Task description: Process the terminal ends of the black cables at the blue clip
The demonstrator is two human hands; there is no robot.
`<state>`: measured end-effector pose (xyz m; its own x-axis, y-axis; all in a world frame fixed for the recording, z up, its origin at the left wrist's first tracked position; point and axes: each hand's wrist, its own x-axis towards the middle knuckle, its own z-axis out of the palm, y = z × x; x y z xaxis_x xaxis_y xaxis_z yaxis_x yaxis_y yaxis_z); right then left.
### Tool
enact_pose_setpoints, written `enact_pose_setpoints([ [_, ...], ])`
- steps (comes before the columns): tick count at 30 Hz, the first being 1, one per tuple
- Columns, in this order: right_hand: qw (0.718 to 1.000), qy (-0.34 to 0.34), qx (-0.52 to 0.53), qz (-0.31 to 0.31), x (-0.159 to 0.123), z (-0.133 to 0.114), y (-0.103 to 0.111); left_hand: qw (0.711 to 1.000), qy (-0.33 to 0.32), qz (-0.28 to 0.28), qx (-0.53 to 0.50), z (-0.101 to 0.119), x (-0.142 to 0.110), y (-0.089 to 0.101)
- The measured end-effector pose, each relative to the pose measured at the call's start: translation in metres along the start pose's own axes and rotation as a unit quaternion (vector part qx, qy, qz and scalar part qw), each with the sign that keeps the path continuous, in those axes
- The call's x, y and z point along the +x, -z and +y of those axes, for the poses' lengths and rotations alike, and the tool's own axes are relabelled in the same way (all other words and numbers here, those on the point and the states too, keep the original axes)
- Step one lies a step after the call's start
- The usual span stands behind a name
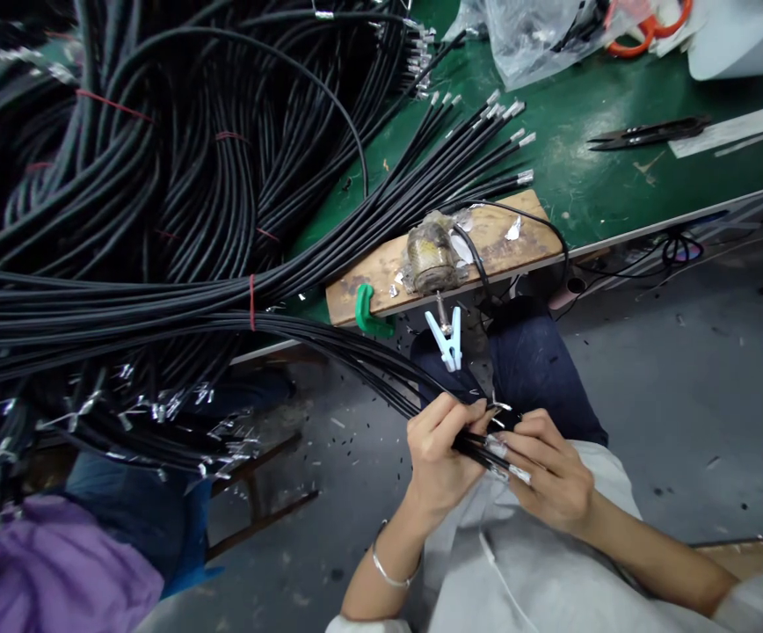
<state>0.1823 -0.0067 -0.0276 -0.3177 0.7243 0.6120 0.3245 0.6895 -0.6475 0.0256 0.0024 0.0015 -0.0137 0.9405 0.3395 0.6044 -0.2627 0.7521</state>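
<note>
My left hand (446, 448) is closed around the ends of several black cables (355, 347), which run down to it from the bundle on the bench. Foil-wrapped ends (510, 466) stick out to the right of its fingers. Close beside it, my right hand (549, 470) has its fingers bent together at these cable ends, near a stripped tip with light wires (501, 407). Exactly what its fingertips pinch is partly hidden. Above my hands, a light blue clothespin (447, 338) hangs on the shaft of a small motor (431, 253).
The motor sits on a wooden board (519, 233) with a green clamp (372, 312) at the edge of the green bench (619, 193). Large coils of black cable (157, 158) fill the left. Thread snips (651, 134) and orange-handled scissors (649, 31) lie right. A person in purple (58, 563) is at lower left.
</note>
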Motion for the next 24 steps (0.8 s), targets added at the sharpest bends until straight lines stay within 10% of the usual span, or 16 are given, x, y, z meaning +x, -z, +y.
enact_pose_setpoints([
  [10,0.971,-0.204,0.097,0.082,0.021,-0.001,0.016,0.999,-0.018,0.005,-0.039,-0.008,-0.006,-0.002],
  [24,0.992,-0.034,0.115,0.024,0.023,0.016,0.013,0.994,-0.005,-0.060,-0.089,-0.010,-0.006,0.009],
])
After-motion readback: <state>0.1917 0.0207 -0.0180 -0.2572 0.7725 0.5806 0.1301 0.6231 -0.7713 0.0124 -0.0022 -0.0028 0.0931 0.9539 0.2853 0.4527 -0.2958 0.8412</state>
